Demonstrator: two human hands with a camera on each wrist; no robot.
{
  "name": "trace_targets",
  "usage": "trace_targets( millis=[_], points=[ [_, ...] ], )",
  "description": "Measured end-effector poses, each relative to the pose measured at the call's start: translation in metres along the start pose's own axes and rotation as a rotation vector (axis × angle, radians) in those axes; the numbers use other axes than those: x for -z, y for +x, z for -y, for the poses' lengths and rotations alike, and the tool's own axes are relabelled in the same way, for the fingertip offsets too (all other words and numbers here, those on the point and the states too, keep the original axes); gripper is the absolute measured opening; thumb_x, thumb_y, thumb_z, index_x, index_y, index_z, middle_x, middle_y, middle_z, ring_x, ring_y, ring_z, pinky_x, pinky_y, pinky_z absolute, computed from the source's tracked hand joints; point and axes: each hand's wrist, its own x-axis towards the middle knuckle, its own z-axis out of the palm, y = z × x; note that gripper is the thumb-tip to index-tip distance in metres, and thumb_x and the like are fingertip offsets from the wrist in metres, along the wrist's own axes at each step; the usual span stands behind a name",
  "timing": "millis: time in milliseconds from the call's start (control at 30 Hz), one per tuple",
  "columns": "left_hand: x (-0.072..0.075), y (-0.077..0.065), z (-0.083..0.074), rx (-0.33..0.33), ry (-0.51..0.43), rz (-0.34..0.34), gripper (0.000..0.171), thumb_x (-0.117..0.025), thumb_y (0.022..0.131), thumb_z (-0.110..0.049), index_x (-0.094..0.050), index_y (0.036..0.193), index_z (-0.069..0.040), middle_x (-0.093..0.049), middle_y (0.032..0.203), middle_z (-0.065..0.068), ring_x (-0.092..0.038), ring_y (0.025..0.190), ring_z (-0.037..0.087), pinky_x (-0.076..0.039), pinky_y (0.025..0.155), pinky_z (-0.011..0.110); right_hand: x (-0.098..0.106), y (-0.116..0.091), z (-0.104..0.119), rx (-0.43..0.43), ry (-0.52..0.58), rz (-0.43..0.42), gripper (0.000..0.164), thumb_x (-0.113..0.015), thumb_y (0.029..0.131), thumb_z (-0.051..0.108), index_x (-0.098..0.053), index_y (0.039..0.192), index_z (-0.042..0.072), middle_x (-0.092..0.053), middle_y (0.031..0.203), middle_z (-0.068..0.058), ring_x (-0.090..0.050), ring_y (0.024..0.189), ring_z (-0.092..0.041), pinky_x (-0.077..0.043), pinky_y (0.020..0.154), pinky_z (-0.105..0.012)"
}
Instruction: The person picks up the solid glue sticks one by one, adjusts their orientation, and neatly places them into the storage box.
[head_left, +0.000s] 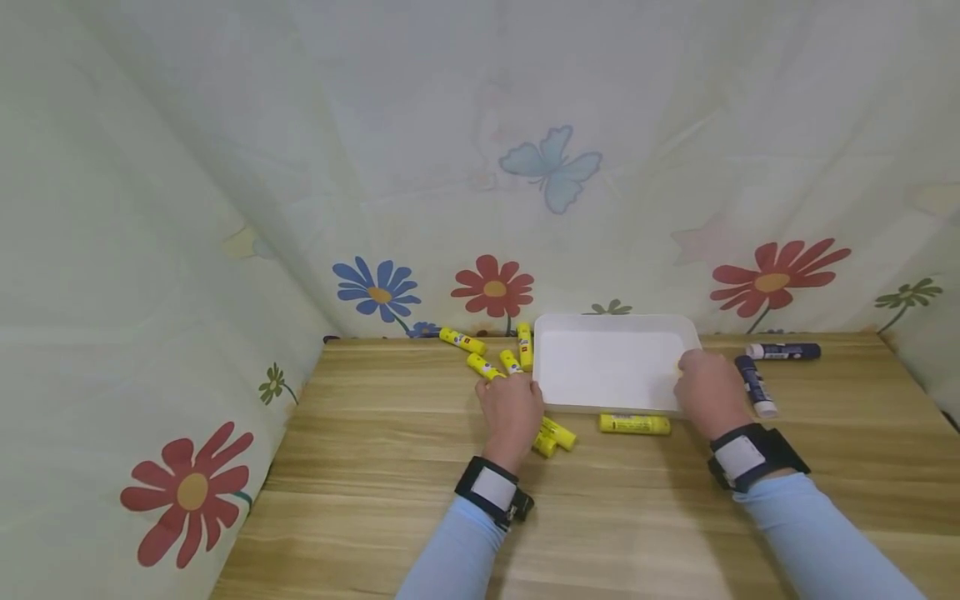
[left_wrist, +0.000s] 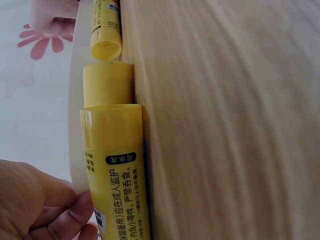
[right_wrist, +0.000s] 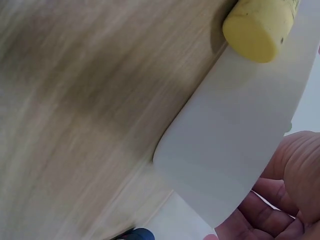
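Both left hand (head_left: 512, 417) and right hand (head_left: 712, 396) pinch the tray (head_left: 611, 362) at 8 and 3 o'clock, seemingly positioning it; release likely next.

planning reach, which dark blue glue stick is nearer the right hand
The slanted glue stick, white end toward the viewer; the other glue stick lies crosswise, farther from the right hand.

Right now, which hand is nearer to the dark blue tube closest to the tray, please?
Right: the right hand is at the white tray's right end, just beside the dark blue tube; the left hand is farther off, by the tray's left end.
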Motion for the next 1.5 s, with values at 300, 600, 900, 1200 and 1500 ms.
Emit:
trace_targets(
  millis=[300,600,900,1200,1500],
  points=[
    [0.002,-0.002,-0.001,0.0,-0.018,0.014,0.02,-0.068,0.096,-0.034,-0.08,0.095,-0.018,-0.072,0.07,0.002,-0.067,0.076,0.021,-0.044,0.104,0.05,0.01,-0.016,0.002,0.037,0.04,-0.099,0.029,-0.067,0.09,0.008,-0.069,0.111,-0.012,-0.071,0.106,-0.034,-0.067,0.084,-0.04,-0.052,0.066,-0.048],
    [0.003,0.0,-0.002,0.02,-0.023,0.011,0.02,-0.068,0.096,-0.033,-0.08,0.094,-0.017,-0.071,0.07,0.003,-0.067,0.08,0.023,-0.044,0.105,0.051,0.02,-0.057,0.035,0.191,0.039,-0.032,0.032,-0.069,0.093,0.018,-0.069,0.119,-0.001,-0.071,0.117,-0.025,-0.066,0.104,-0.039,-0.054,0.088,-0.059],
    [0.004,-0.001,-0.004,0.035,-0.004,0.028,0.022,-0.067,0.097,-0.035,-0.08,0.095,-0.016,-0.067,0.066,0.002,-0.065,0.078,0.023,-0.043,0.105,0.05,-0.015,-0.077,0.041,0.407,-0.042,0.06,0.038,-0.081,0.084,0.023,-0.071,0.119,0.012,-0.075,0.112,-0.009,-0.071,0.102,-0.025,-0.059,0.087,-0.047],
    [0.002,-0.002,-0.004,0.027,-0.007,0.022,0.023,-0.067,0.096,-0.034,-0.08,0.094,-0.015,-0.064,0.062,0.001,-0.065,0.078,0.023,-0.043,0.104,0.05,-0.024,-0.076,0.031,0.425,-0.061,0.045,0.044,-0.083,0.083,0.026,-0.07,0.122,0.013,-0.075,0.114,-0.007,-0.07,0.103,-0.024,-0.058,0.088,-0.046],
    [0.0,-0.003,-0.004,0.021,-0.024,-0.002,0.022,-0.068,0.096,-0.034,-0.08,0.092,-0.016,-0.067,0.064,0.001,-0.066,0.078,0.023,-0.043,0.103,0.051,-0.023,-0.079,0.026,0.437,-0.087,0.029,0.048,-0.084,0.08,0.021,-0.068,0.124,0.012,-0.073,0.114,-0.009,-0.068,0.104,-0.025,-0.057,0.089,-0.047]
  ],
)
